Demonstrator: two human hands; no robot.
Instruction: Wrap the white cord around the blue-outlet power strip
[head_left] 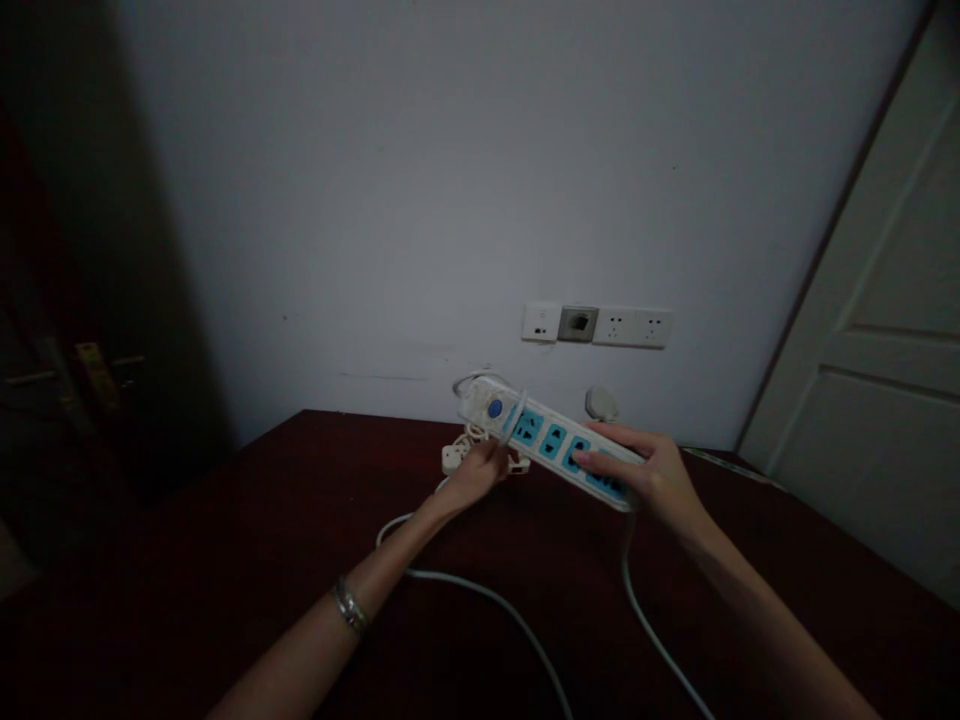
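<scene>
My right hand (656,475) is closed around the near right end of a white power strip (574,435) with blue sockets, thumb on its face. The strip is held tilted above the table, its blue round switch towards the upper left. A pale power cord (519,412) crosses over the strip near the switch and loops past its far end. Below that crossing, my left hand (480,474) pinches the cord under the strip's edge; its fingertips are partly hidden. More cord trails down on both sides towards the front.
Behind my left hand, a small white socket block (452,458) with coiled cable lies on the dark red table (285,520). A white round plug-like piece (601,403) is by the wall. Wall sockets (631,328) sit above; a white door (885,330) stands right.
</scene>
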